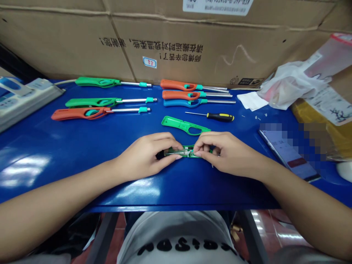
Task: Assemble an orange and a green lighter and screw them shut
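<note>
Head view: where is the thing being handled?

Between both hands, over the glossy blue tabletop (82, 146): an opened, slim green plastic lighter body (185, 155) with a clear tank (173, 151) at its left end. A loose green plastic half-shell (178, 124) lies just beyond.

What are the hands doing?

The left hand (151, 152) grips the tank end between thumb and fingers. The right hand (229, 151) has thumb and fingertips pinched at the other end, beside thin pale wires (191, 153); exactly which part they hold, I can't tell.

And how would it handle?

Light, I'd judge, with a stiff, rather slick casing; the wires look soft and easily tugged loose. Best held by the tank end, edges steadied from both sides, no pressure on the wiring.
</note>
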A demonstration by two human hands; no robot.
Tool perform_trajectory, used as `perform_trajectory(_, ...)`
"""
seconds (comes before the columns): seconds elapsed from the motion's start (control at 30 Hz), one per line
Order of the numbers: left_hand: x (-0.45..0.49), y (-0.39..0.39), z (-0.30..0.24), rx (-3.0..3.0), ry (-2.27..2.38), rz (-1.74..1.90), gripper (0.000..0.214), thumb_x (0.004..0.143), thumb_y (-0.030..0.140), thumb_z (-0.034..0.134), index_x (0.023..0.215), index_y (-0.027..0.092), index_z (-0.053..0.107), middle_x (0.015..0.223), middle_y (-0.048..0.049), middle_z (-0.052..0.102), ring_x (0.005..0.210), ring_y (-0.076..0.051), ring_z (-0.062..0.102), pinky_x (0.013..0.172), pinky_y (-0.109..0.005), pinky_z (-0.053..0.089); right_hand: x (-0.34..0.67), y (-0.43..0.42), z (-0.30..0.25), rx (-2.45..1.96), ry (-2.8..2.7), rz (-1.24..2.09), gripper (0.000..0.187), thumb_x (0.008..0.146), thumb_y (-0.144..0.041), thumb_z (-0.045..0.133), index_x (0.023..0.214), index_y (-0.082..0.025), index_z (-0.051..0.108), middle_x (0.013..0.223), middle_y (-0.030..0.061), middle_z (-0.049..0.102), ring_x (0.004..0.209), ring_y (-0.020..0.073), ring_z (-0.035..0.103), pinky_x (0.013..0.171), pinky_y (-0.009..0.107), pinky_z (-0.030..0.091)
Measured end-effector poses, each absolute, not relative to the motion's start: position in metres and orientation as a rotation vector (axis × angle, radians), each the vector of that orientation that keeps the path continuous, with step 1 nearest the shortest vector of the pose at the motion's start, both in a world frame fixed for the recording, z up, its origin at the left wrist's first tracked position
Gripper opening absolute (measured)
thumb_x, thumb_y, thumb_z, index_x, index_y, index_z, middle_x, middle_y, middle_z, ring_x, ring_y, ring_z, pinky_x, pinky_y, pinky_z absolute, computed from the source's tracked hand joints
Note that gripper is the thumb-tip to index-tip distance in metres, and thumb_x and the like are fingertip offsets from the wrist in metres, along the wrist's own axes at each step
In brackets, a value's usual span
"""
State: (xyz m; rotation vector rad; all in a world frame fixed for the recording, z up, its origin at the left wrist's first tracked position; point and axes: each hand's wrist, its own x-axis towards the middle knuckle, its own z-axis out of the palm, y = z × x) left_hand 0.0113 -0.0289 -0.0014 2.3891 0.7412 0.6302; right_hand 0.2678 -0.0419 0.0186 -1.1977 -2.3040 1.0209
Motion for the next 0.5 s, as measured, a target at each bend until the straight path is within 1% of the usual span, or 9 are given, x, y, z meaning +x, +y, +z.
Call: perform_trajectory(0.5, 0.0105, -0.0294, -0.0017, 2.385, 0.746, 0.622, 0.017, 0.099, 0.022, 0.063, 0.113, 0.017, 0.071, 0.103, -0.0044, 0.070, 0.095, -0.014, 0.068, 0.083, -0.023, 0.053, 0.2677, -0.0414, 0.0188, -1.197, -2.314, 1.018, 0.012, 0.094, -0.014, 0.059, 0.088, -0.019, 0.068, 0.082, -0.0027, 0.066, 0.069, 0.0078, 0.058, 0.067, 0.024, 0.045)
